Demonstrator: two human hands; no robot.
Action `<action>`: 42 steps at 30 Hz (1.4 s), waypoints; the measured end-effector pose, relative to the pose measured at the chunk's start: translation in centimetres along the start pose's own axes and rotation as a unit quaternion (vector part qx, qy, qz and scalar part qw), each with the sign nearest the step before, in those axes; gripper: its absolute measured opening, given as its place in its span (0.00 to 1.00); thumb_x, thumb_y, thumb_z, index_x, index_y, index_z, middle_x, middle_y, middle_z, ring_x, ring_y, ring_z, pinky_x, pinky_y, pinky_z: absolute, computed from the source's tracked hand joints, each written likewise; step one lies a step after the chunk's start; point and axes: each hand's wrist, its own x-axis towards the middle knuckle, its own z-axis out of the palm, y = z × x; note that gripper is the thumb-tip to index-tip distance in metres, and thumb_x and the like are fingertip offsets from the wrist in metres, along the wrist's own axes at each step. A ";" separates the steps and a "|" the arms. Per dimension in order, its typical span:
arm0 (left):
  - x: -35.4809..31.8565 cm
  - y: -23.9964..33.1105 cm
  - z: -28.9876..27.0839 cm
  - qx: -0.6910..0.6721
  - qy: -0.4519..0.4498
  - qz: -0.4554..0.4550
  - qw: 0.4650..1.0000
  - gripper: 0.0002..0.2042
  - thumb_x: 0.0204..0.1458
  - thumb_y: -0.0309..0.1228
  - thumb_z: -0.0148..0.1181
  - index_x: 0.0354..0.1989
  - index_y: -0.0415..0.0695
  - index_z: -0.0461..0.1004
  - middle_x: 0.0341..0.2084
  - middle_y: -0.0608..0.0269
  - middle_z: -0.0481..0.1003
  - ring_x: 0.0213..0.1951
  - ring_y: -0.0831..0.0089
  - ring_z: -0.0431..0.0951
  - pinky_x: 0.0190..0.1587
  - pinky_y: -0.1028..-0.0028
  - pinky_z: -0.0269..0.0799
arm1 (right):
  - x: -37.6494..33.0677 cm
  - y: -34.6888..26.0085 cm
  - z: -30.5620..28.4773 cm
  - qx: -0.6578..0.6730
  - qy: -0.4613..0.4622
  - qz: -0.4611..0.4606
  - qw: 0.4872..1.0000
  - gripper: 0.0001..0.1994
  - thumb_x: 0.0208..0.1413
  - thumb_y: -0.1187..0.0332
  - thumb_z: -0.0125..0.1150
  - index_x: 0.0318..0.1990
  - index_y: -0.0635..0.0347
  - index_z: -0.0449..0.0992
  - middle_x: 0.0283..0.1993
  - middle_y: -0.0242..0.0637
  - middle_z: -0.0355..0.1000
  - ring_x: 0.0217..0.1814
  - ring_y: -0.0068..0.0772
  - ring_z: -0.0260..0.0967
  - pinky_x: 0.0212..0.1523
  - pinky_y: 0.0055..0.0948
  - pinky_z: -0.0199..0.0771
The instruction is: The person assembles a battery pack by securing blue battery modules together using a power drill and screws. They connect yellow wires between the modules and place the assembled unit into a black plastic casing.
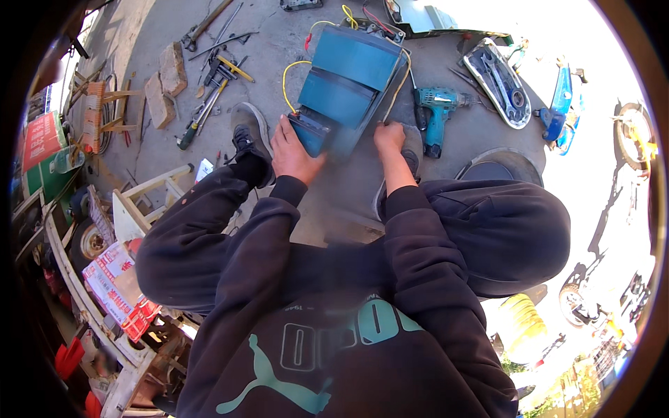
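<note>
Three blue box-shaped batteries sit in a row on the ground in front of me: a far battery [352, 56], a middle battery [334, 96] and a smaller near battery [311, 132]. My left hand [295, 152] grips the near battery at its left end, fingers over the edge. A yellow wire [285, 85] meets that battery by my fingertips. To the right of the batteries, my right hand [390, 138] is closed on the end of a tan-yellow wire [400, 87] that runs down along their right side. Its fingertips are partly hidden.
Right of the batteries lie a teal cordless drill [437, 115] and a grey tray [523, 111] holding spanners. Two bricks [173, 68], a hammer [202, 26] and several hand tools lie to the left. My shoes [249, 129] flank the work. A wooden frame [129, 209] stands by my left knee.
</note>
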 end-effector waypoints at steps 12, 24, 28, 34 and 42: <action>-0.5 0.0 -0.3 -0.022 -0.005 -0.003 1.000 0.61 0.37 0.44 0.80 0.74 0.34 0.42 0.66 0.39 0.57 0.67 0.42 0.59 0.70 0.54 0.58 | -6.2 -4.6 -2.0 0.279 -0.246 -0.075 0.925 0.13 0.69 0.64 0.52 0.41 0.67 0.74 0.26 0.30 0.66 0.26 0.25 0.63 0.27 0.29 0.65; 2.2 1.8 -2.5 -0.139 0.016 0.221 0.965 0.12 0.52 0.31 0.68 0.44 0.44 0.82 0.39 0.56 0.80 0.43 0.53 0.79 0.46 0.59 0.75 | -9.8 -7.9 -2.7 0.465 -0.229 -0.043 0.854 0.10 0.71 0.64 0.52 0.42 0.62 0.72 0.27 0.25 0.63 0.24 0.18 0.58 0.24 0.22 0.61; 4.2 2.9 -2.7 -0.148 -0.038 0.195 0.969 0.07 0.51 0.29 0.68 0.39 0.45 0.83 0.33 0.54 0.81 0.34 0.54 0.82 0.40 0.62 0.77 | -9.7 -8.3 -3.2 0.473 -0.241 -0.031 0.847 0.10 0.70 0.64 0.53 0.43 0.62 0.73 0.27 0.24 0.63 0.24 0.17 0.58 0.23 0.22 0.60; 7.1 2.0 -1.9 -0.307 -0.240 0.061 0.919 0.09 0.57 0.30 0.67 0.42 0.39 0.81 0.33 0.61 0.82 0.33 0.68 0.84 0.39 0.69 0.79 | -10.3 -8.4 -4.8 0.468 -0.199 0.004 0.861 0.12 0.69 0.67 0.51 0.50 0.67 0.71 0.35 0.33 0.68 0.32 0.26 0.68 0.31 0.25 0.70; 6.6 2.0 -4.0 -0.540 -0.352 -0.105 0.757 0.10 0.62 0.33 0.65 0.48 0.42 0.77 0.40 0.63 0.82 0.41 0.74 0.82 0.46 0.74 0.78 | -12.2 -6.3 -4.6 0.593 -0.193 -0.003 0.782 0.17 0.69 0.74 0.44 0.62 0.75 0.62 0.56 0.53 0.70 0.57 0.46 0.75 0.50 0.33 0.79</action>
